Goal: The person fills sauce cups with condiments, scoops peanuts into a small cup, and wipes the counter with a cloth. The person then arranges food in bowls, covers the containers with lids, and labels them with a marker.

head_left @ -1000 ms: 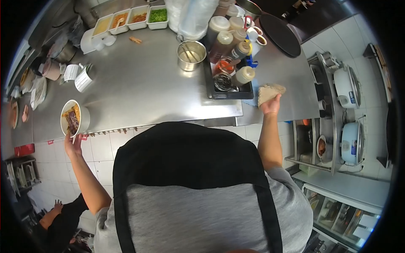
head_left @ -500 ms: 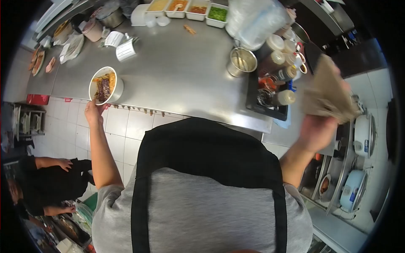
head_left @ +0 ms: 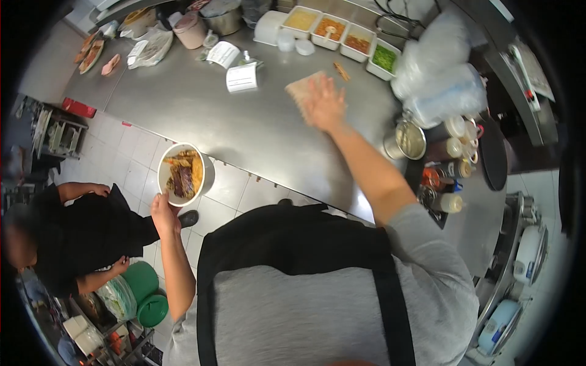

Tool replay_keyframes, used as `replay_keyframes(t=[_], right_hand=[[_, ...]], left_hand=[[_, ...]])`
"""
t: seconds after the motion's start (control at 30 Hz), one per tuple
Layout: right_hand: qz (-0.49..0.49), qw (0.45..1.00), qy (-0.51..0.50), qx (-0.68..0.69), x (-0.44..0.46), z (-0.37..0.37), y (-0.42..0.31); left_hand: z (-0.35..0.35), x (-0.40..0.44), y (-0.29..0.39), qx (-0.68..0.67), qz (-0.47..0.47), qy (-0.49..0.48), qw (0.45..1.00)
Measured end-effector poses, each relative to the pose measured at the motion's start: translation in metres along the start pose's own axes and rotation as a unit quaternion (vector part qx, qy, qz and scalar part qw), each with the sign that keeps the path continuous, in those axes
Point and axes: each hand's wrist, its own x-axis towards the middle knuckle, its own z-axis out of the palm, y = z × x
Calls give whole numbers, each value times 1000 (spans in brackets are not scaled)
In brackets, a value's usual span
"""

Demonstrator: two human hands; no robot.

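Note:
My left hand (head_left: pixel 165 216) is closed on the near rim of a white round bowl (head_left: pixel 208 177), which it holds out past the counter's front edge, over the floor. Inside the bowl lies food (head_left: pixel 184 177), dark purple-brown on one side and orange-yellow on the other. My right hand (head_left: pixel 325 105) rests flat with spread fingers on a beige cloth (head_left: pixel 296 91), pressing it against the steel counter (head_left: pixel 262 131). Close to that hand, small orange-brown scraps (head_left: pixel 341 71) lie on the metal.
Along the back stand several white food containers (head_left: pixel 301 20), and plastic bags (head_left: pixel 445 67) fill the right corner. A metal pot (head_left: pixel 405 141) and sauce bottles (head_left: pixel 453 168) stand at right. White labels (head_left: pixel 242 77) lie mid-counter. A co-worker (head_left: pixel 91 226) stands at left.
My right hand has swung from the far right onto the counter with the beige cloth, its fingers now flat on it. The bowl has moved off the counter's edge, and my view has turned.

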Motion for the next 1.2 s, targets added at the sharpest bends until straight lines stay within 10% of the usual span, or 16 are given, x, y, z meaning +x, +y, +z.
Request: replay_keyframes(t=[0.27, 0.57, 0.9, 1.0, 1.1, 1.2], right_hand=[[56, 994, -75, -51, 63, 2, -57], [-302, 936, -136, 118, -88, -38, -137], [52, 995, 41, 78, -267, -76, 56], [140, 976, 57, 154, -284, -96, 70], [169, 945, 83, 267, -264, -120, 57], [176, 932, 78, 307, -210, -124, 37]], left_hand=[[-43, -35, 13, -5, 6, 49, 999], [91, 1, 32, 2, -3, -124, 992], [212, 7, 2, 101, -18, -380, 919], [229, 19, -6, 230, 78, -398, 885], [250, 10, 10, 315, 433, -275, 799], [276, -2, 30, 297, 485, -323, 756]])
